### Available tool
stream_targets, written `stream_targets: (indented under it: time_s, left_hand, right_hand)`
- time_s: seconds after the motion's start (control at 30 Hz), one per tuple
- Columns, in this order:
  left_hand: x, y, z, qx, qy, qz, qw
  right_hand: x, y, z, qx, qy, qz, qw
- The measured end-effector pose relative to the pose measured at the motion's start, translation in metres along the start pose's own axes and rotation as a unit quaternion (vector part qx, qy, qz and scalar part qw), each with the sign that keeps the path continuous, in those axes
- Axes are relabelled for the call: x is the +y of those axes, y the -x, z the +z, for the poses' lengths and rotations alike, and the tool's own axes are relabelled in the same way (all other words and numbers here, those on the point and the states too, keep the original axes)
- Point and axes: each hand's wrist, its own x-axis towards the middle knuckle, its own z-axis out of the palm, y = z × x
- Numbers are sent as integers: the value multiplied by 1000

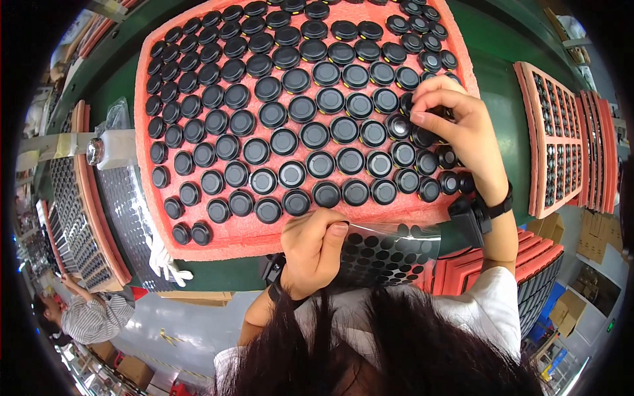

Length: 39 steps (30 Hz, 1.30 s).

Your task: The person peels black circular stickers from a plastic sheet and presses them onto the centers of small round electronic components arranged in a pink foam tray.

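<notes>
Rows of round black caps [284, 140] stand on a pink foam tray [224, 247] in front of me. My left hand [314, 251] is closed at the tray's near edge, its thumb and bent fingers pinching a clear sheet [429, 244] that carries black round stickers [386, 244]. A small dark edge shows at its thumb tip. Over the right side of the tray, my right hand [452, 115] has its thumb and forefinger curled close together, beside a shinier round cap [398, 125]. Anything between those fingertips is too small or hidden to make out.
More foam trays with dark pieces stand at the right [555, 142] and at the left [79, 204]. White gloves [164, 261] and a clear dotted sheet [129, 204] lie left of the tray. A person in a striped shirt [99, 317] works at lower left.
</notes>
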Motion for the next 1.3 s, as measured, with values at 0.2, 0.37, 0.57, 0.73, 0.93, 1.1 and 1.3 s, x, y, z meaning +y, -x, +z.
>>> stream_targets:
  time_s: [0.2,0.37,0.57,0.73,0.93,1.1,1.3]
  left_hand:
    - [-5,0,1,13,-3,34,999]
    - [-3,1,-1,-3,-4,1,1000]
    - [-7,0,3,18,-3,40,999]
    - [-6,0,2,18,-6,38,999]
    - [-3,1,0,5,-10,16,1000]
    - [-6,-1,2,18,-10,40,999]
    - [-3,1,0,0,-4,4,1000]
  right_hand:
    - [4,-2,3,-13,12,16,1000]
    - [0,-1,4,-26,23,19,999]
    - [-2,-1,4,-31,49,19,998]
    - [-2,-1,4,-37,73,-9,997]
    - [-1,-1,4,-34,91,-16,995]
    - [3,-2,6,-28,108,-48,993]
    - [4,0,6,-35,126,-55,990]
